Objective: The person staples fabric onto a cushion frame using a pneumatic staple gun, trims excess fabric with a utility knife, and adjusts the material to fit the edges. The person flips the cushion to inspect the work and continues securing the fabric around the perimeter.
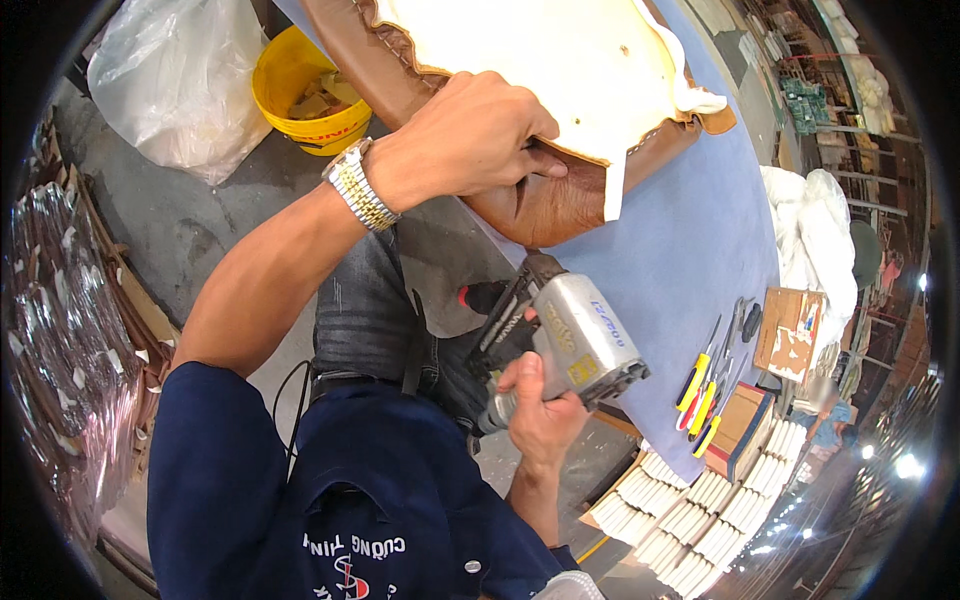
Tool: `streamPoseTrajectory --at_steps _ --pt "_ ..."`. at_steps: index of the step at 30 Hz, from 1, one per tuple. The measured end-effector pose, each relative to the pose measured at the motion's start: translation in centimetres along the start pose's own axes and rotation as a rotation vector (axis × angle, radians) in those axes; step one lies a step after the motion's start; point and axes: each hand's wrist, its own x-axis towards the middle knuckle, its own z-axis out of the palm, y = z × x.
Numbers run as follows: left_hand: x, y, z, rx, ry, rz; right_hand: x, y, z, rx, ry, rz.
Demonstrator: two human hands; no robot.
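A brown leather piece (540, 212) with white padding (530, 60) on its upper face lies on the blue-grey tabletop (680, 230) at the top of the view. My left hand (480, 140), with a metal watch at the wrist, is closed on the leather's near edge, its fingers pinching a fold. Below it, my right hand (545, 405) grips a silver and black pneumatic staple gun (575, 330) by the handle. The gun's nose points up toward the leather's near corner; whether the two touch I cannot tell.
Several yellow- and red-handled hand tools (700, 400) lie at the table's right, near a cardboard box (790, 330). A yellow bucket (315, 130) and a white plastic bag (180, 80) stand at far left. Bundled white strips (690, 520) sit lower right; plastic-wrapped stock (65, 330) at left.
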Motion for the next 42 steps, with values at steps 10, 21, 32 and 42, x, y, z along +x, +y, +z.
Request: streamPoseTrajectory --at_steps 10,21,32,42 --pt "0.4 0.2 0.3 -0.015 -0.004 -0.042 1.5 -1.0 3.2 -0.064 0.083 0.009" --pt "0.1 -0.3 0.6 -0.015 -0.044 -0.087 2.0 -2.7 4.1 -0.182 0.087 0.025" --pt "-0.8 -0.5 0.4 -0.112 -0.092 -0.054 3.5 -6.3 5.5 -0.078 0.144 0.245" --pt "-0.1 0.8 -3.2 -0.048 -0.122 0.165 -0.8 -2.5 -0.1 0.015 -0.023 0.082"
